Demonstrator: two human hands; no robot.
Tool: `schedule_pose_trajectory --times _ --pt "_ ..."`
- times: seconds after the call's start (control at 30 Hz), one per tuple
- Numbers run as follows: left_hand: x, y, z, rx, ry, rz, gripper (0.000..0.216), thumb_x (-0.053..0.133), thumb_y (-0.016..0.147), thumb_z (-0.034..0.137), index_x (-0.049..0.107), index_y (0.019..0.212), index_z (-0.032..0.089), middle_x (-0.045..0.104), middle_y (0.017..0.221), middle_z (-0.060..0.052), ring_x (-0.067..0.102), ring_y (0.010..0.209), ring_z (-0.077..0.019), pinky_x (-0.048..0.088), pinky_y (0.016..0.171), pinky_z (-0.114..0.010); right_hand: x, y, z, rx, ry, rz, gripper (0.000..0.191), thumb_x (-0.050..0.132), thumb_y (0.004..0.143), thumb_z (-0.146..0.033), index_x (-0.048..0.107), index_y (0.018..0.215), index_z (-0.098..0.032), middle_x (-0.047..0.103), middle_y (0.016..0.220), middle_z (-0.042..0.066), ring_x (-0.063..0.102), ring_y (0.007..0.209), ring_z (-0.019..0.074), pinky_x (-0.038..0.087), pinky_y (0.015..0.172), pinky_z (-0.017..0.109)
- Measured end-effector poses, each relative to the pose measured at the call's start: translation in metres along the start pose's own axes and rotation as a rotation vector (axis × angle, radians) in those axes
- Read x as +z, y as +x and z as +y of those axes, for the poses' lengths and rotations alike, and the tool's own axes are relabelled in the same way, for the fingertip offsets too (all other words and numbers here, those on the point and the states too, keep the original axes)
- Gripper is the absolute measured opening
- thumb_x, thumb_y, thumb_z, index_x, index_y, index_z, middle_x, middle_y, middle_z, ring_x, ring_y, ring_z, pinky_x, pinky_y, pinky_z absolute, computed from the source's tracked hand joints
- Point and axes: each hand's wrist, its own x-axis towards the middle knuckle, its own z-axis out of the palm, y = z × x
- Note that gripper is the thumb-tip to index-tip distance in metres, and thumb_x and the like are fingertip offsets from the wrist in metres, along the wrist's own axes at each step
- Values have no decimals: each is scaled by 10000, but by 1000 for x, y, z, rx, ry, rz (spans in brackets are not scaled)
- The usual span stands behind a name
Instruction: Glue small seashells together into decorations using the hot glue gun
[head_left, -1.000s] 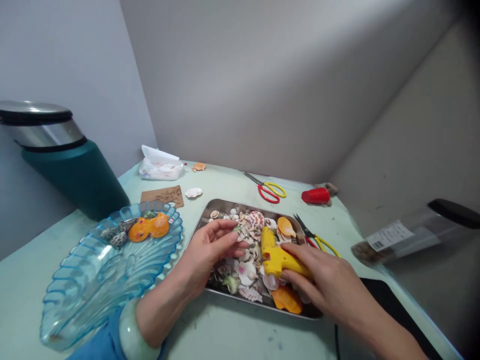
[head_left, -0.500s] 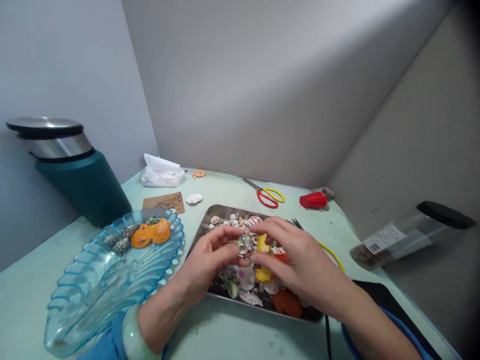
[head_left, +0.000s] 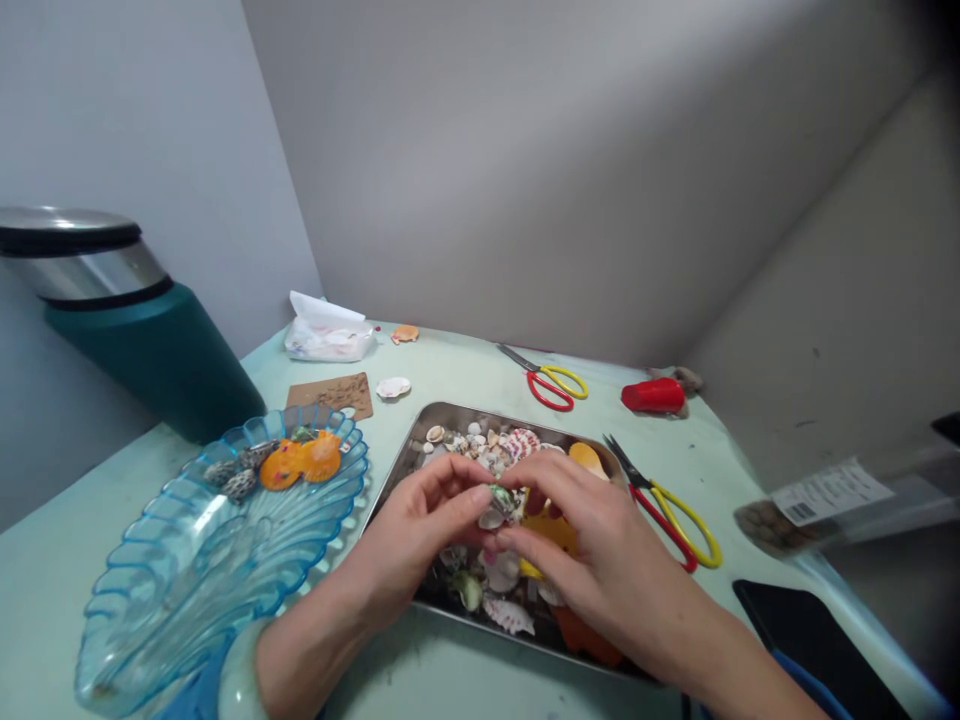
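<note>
R hand [head_left: 600, 525] having just set down the yellow glue gun [head_left: 551, 530] in the rectangular metal tray [head_left: 411, 455], L hand [head_left: 431, 515] & R now pinch, fingertips near-closed, a small green-and-white shell piece [head_left: 500, 500] above tray, i.e. likely allowing two-handed adj.

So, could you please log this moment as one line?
left hand: holds greenish shell piece; right hand: holds same piece; below hands: metal tray of shells
</note>
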Motion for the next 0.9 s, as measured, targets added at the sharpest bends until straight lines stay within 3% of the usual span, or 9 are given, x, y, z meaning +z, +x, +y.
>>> schedule_pose_trajectory --times 0.3,0.5,0.9 --pt "0 -1 1 -27 -21 -9 187 645 803 242 580 962 170 620 874 -25 597 742 -136 491 741 -308 3 0 2 8 25 10 183 545 882 -144 566 1031 -248 590 1019 26 550 920 192 429 817 352" --pt "-1 -1 -1 -2 20 -27 233 652 804 316 594 963 156 620 875 -44 595 774 -156 488 755 -323 4 -1 -1 -3 46 37 166 572 869 -152 579 1006 -245 598 1002 22 554 914 193 427 810 348" --pt "-4 -1 -2 19 24 -61 218 659 810 266 576 977 154 642 829 -32 608 750 -134 468 769 -302 -2 0 -2 -8 112 44 228 579 864 -131 588 1050 -263 605 972 -4 556 877 165 422 757 303"
